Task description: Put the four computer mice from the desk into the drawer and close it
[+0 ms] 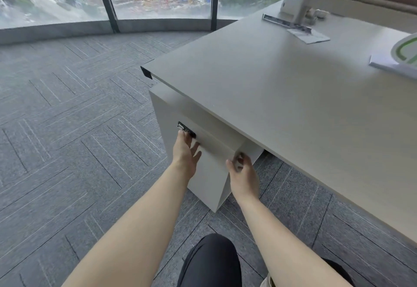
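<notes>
Pale grey laminate meets both my palms: my left hand (186, 151) lies flat and open against the drawer (211, 149) front just below its black lock (186, 129), while my right hand (242, 169) curls loosely round the front's right corner, holding nothing else. That drawer sits in the white pedestal cabinet (162, 111) tucked under the grey desk (282, 88). No computer mouse shows on the desktop, where papers (309, 35) lie near the far edge.

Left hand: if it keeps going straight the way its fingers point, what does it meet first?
The left hand points at the white drawer front, just below the black lock; it looks to be already touching.
</notes>
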